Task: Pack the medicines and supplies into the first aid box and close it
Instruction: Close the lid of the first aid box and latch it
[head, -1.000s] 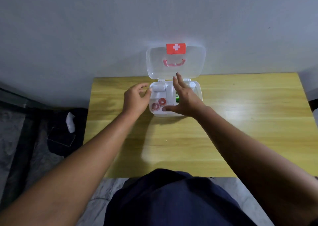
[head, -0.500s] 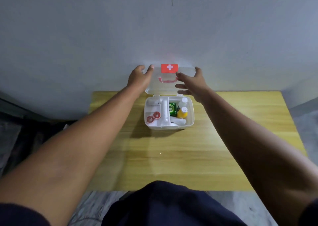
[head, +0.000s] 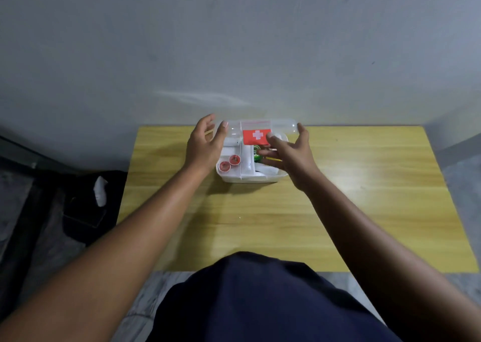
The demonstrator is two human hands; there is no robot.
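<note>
While the clear lid (head: 283,128) hangs part-way down over the first aid box (head: 250,178), count the packing as done, as far as you can see. Two red-capped tubs (head: 229,163), a green item (head: 257,154) and a white roll (head: 268,170) lie in its compartments. Box sits far-middle on the table (head: 351,185), near the wall.

Your left hand (head: 205,145) flanks the lid's left end, your right hand (head: 290,152) its right. Fingers on both are spread and loose, gripping nothing. Contact with the lid: cannot tell.

Left to do, by my reading: lid flat, latch pressed home.
</note>
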